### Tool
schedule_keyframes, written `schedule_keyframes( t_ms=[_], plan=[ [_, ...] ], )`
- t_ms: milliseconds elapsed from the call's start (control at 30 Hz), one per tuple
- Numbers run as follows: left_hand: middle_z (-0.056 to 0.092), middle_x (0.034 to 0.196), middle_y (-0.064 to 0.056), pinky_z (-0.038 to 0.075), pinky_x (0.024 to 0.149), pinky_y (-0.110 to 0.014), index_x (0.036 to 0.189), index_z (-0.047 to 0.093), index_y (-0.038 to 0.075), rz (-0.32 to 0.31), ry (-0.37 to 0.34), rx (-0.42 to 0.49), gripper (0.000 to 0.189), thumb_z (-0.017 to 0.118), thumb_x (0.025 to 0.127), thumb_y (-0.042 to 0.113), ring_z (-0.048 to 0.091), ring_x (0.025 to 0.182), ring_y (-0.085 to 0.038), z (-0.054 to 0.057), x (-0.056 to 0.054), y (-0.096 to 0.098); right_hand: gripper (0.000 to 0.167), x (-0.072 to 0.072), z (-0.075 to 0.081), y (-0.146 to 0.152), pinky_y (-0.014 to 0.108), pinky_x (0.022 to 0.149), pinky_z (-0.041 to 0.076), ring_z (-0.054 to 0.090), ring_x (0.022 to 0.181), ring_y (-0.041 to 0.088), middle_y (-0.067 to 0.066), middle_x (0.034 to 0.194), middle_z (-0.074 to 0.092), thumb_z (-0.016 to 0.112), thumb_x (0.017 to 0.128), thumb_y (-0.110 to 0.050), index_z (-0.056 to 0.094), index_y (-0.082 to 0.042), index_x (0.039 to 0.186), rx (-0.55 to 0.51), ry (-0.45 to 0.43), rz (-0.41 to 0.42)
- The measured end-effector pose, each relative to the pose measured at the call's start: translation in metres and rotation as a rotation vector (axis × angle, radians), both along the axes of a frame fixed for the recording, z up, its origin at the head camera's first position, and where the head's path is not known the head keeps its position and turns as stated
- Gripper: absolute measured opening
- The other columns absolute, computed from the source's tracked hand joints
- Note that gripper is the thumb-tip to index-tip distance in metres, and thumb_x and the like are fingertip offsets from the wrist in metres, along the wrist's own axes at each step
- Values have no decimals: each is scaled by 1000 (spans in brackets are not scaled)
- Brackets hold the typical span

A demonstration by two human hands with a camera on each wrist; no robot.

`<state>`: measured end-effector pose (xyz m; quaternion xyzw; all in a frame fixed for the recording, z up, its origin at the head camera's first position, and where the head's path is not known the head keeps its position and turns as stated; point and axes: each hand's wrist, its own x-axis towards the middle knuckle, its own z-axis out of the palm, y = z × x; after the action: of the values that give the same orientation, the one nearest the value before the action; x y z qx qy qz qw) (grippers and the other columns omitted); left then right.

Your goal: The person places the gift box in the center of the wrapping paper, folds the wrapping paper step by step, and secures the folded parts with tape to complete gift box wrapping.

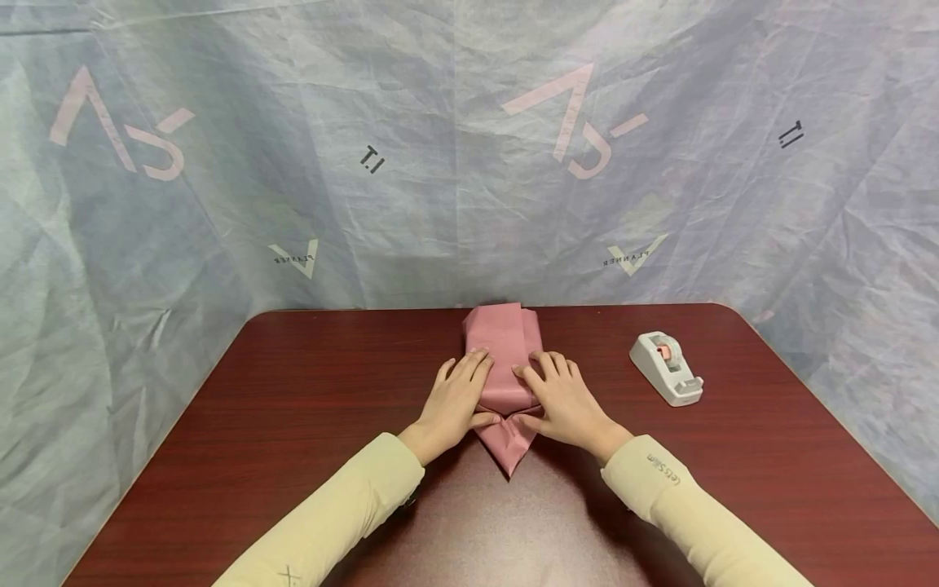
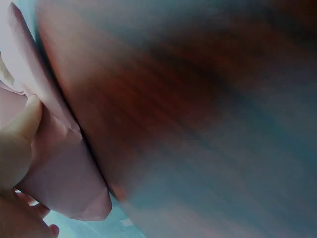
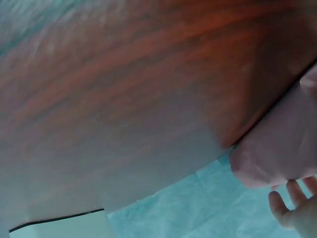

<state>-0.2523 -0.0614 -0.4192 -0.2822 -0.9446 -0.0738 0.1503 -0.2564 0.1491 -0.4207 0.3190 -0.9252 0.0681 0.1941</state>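
A box-shaped package [image 1: 500, 330] in pink paper lies lengthwise on the table, a paper seam running along its top. From its near end a pointed paper flap [image 1: 509, 458] sticks out toward me. My left hand [image 1: 447, 403] presses the left side of the package, fingers on top and thumb at the flap's crease. Mirroring it, my right hand [image 1: 572, 408] rests fingers on the right edge with its thumb on the same crease. The left wrist view shows the left thumb [image 2: 30, 119] against the folded paper. Right fingertips [image 3: 294, 193] touch the package's top in the right wrist view.
A white tape dispenser [image 1: 667, 371] with a roll of tape stands to the right of the package. The dark red wooden table [image 1: 293, 391] ends at a printed grey cloth [image 1: 411, 204], which hangs behind and along both sides.
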Motion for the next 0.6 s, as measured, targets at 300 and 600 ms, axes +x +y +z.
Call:
schedule_keyframes(
  t_ms=[300, 600],
  plan=[
    [35, 144, -9, 26, 106, -49, 137, 35, 7, 4, -15, -6, 94, 66, 64, 58, 31, 135, -22, 0, -1, 0, 65, 0, -3, -6, 50, 85, 37, 39, 111, 35, 17, 119, 44, 73, 64, -48, 50, -14, 115, -35, 32, -24],
    [35, 144, -9, 28, 105, -48, 137, 36, 6, 31, -3, 1, 97, 72, 62, 57, 31, 134, -23, 0, 1, 5, 73, 1, -3, -6, 50, 87, 36, 40, 111, 35, 16, 120, 44, 74, 60, -57, 49, -16, 115, -27, 44, -41]
  ],
)
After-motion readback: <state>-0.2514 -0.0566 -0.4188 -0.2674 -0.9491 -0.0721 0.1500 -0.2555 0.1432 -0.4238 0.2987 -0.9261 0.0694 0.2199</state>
